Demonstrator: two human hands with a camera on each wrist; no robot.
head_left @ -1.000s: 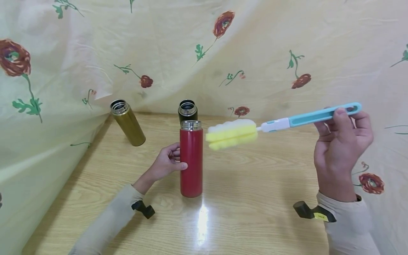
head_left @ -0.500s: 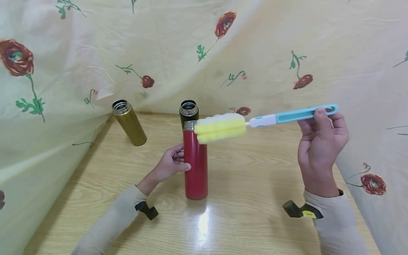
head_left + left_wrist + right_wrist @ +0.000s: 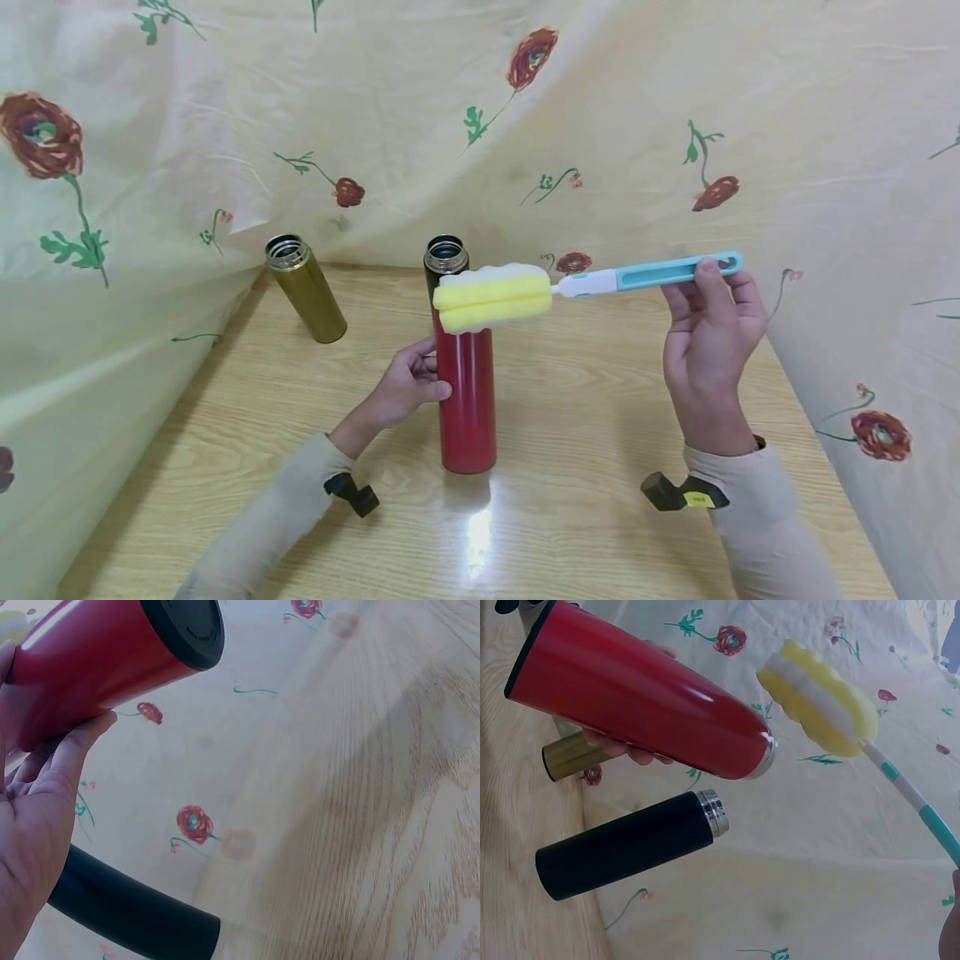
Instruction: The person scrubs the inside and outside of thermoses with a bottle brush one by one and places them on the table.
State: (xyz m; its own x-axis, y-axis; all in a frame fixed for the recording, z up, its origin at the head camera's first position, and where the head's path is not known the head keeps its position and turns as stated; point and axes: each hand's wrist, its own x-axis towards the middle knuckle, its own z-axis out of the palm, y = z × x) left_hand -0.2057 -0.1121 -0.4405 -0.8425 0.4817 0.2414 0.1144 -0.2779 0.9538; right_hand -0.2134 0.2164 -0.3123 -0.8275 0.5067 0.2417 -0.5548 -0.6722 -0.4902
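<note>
My left hand (image 3: 405,387) grips a red thermos bottle (image 3: 467,408) around its side. The bottle's black base (image 3: 187,630) shows its underside in the left wrist view, so it is off the table. Between the thumb and fingers of my right hand (image 3: 711,346) is the teal handle (image 3: 660,272) of a bottle brush. Its yellow and white sponge head (image 3: 495,298) covers the bottle's mouth in the head view. From the right wrist, a small gap separates the sponge from the steel neck (image 3: 763,756).
Behind the red bottle stands a black bottle (image 3: 622,844) without a lid. A gold bottle (image 3: 307,296), also lidless, is at the back left. Flowered cloth (image 3: 637,100) surrounds the wooden table (image 3: 585,417) at the back and sides.
My right hand has moved left with the brush, bringing the sponge from beside the bottle to over its mouth. The red bottle has shifted slightly right in my left hand.
</note>
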